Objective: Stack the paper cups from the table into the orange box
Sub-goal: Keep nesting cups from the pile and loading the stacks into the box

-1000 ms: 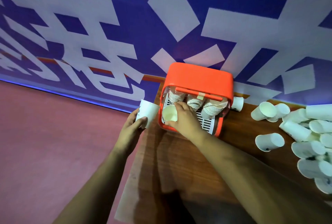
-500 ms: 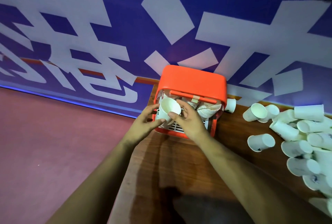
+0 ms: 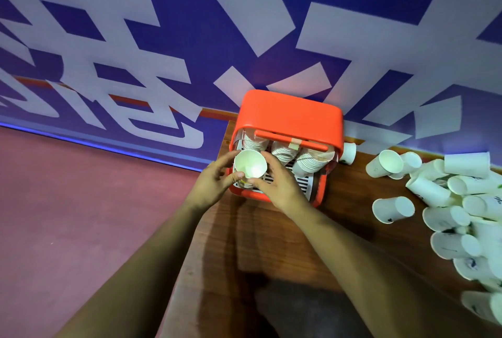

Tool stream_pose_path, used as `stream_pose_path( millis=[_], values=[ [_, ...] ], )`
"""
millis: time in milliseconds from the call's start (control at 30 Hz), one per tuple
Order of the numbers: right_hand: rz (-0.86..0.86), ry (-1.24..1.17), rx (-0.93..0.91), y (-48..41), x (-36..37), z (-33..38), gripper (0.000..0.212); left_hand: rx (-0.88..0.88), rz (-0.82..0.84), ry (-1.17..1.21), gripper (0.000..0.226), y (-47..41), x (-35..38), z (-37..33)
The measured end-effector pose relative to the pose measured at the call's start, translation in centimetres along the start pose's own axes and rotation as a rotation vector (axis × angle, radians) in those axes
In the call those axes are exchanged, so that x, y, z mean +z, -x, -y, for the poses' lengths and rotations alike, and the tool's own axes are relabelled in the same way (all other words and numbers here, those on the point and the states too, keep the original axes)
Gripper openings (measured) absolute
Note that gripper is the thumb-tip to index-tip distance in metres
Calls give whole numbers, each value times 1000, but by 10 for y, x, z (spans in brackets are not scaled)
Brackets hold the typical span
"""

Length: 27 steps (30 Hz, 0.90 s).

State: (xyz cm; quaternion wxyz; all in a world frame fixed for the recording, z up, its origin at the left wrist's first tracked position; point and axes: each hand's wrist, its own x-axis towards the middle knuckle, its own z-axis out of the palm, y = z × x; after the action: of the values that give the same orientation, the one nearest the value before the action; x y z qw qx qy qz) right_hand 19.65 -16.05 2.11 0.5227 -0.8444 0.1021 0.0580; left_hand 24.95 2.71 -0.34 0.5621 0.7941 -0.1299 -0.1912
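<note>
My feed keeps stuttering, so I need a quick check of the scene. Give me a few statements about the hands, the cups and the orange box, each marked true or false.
1. The left hand and right hand both have a grip on one paper cup at the left front of the orange box. True.
2. The orange box holds nothing. False: stacks of cups stand inside it.
3. Loose cups lie on their sides on the table, to the right of the box. True.
4. The held paper cup is turned mouth down. False: its open mouth faces up toward the camera.
</note>
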Motion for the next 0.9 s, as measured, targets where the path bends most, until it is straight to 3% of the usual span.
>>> stream_pose_path(
  millis=[267,400,533,633,767,900],
  values=[
    [58,269,-2,-9,11,-14,72,-17,-55,-382,59,-2,6,22],
    [43,316,75,-5,4,-16,74,-87,-117,-357,52,3,12,15],
    [27,445,39,24,-31,-24,58,17,-171,-377,31,17,16,9],
    [-80,521,7,59,-71,-44,45,116,-150,-355,31,25,26,2],
    [-211,575,189,92,-136,-84,41,163,-7,-294,21,26,63,-15],
    [-373,837,245,110,-191,-133,56,169,250,-286,21,13,120,-37]
  ],
)
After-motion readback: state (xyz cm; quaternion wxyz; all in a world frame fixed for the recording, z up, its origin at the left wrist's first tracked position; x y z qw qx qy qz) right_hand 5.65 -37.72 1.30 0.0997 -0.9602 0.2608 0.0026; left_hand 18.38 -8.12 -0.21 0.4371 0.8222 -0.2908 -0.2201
